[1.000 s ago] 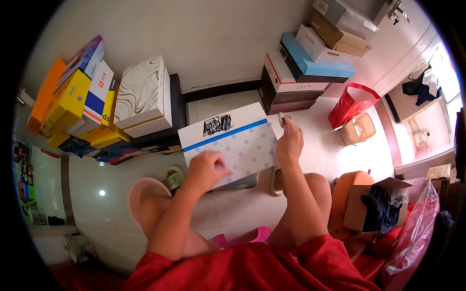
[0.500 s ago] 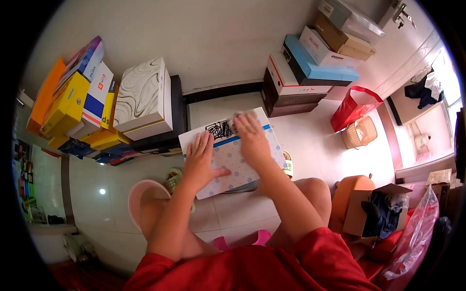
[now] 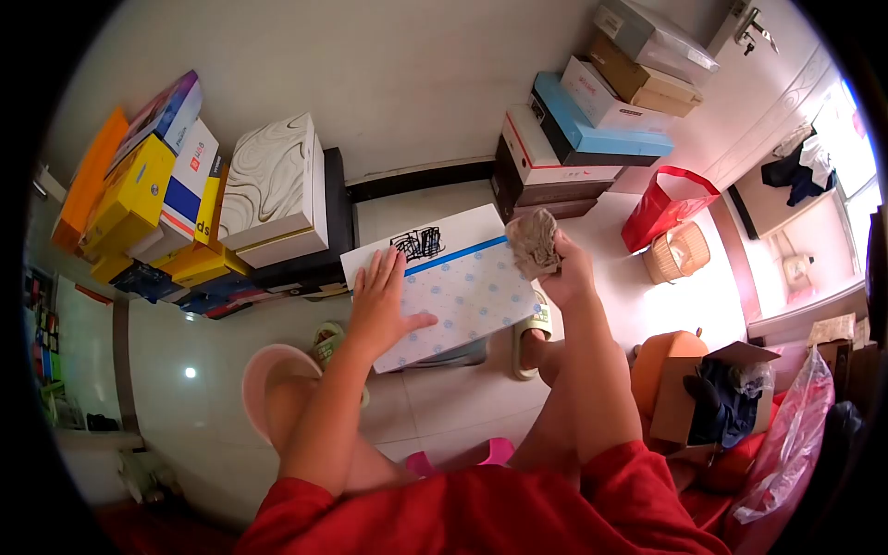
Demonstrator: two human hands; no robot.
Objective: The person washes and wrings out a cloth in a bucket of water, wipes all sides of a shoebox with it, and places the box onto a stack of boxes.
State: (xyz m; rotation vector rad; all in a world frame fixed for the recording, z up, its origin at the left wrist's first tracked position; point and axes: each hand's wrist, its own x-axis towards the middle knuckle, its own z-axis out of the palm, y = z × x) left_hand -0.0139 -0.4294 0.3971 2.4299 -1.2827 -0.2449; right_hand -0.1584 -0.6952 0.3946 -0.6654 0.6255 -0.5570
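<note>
A white box (image 3: pixel 472 289) with a blue stripe, pale blue prints and a black scribble lies in front of me, above the floor. Spread flat on its left part is my left hand (image 3: pixel 377 307), thumb pointing right, beside the scribble. My right hand (image 3: pixel 569 270) grips a crumpled grey-brown cloth (image 3: pixel 534 242) at the box's right edge. The cloth hangs by the upper right corner of the box. What supports the box is mostly hidden beneath it.
Stacked shoe boxes stand at the left (image 3: pixel 268 180) and at the back right (image 3: pixel 601 116). A red bag (image 3: pixel 661 215) and a wicker basket (image 3: pixel 677 252) are at the right. Near my legs are a pink bucket (image 3: pixel 262 388) and an open carton (image 3: pixel 678 398).
My right hand has moved from the box top to its right edge, where the cloth now shows more fully. My left hand came down onto the box earlier and stays there.
</note>
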